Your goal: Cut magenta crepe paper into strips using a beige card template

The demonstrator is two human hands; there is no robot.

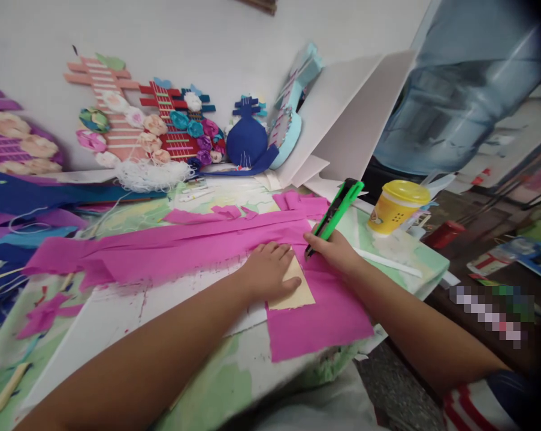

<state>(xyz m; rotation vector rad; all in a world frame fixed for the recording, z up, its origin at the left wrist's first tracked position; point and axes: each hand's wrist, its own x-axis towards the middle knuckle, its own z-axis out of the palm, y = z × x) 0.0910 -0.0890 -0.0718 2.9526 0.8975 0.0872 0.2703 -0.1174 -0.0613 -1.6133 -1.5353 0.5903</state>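
Note:
My right hand [335,250] is closed round a green and black utility knife [339,209], its blade end pointing down at the magenta crepe paper [319,323]. The blade tip is close to the right edge of a pale yellow card [299,293]. Flat on that card lies my left hand [270,269], fingers stretched out and pressing it onto the magenta sheet. A long magenta strip [153,248] runs off to the left behind my left hand. Beneath the paper is a white board [117,323] with cut marks and pink stains.
Flower-trimmed instrument-shaped crafts [112,114] lean along the wall, with white string [156,175] before them. A yellow lidded cup [398,206] stands near the table's right edge, below a large water bottle [454,114]. Blue and purple scraps [32,203] lie at left.

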